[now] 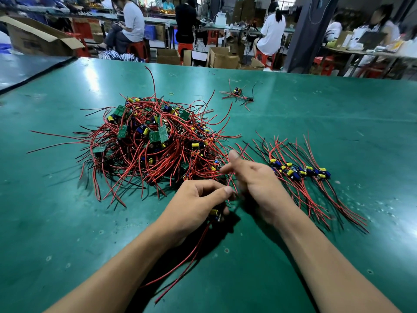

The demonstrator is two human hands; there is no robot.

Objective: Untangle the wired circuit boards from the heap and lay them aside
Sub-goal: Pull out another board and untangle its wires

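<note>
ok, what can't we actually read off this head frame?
All head view.
1. right hand: fingers motion-blurred, so whether they pinch anything is unclear.
2. circuit board gripped by the left hand: mostly covered by its fingers.
3. heap: lower boards buried under the top layer, count unknowable.
4. far bundle: too small to count its boards.

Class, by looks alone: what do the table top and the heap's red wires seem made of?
Table top: probably a green rubber or vinyl mat, semi-gloss, mirroring ceiling lights. Red wires: likely plastic-insulated, smooth, curving freely.
</note>
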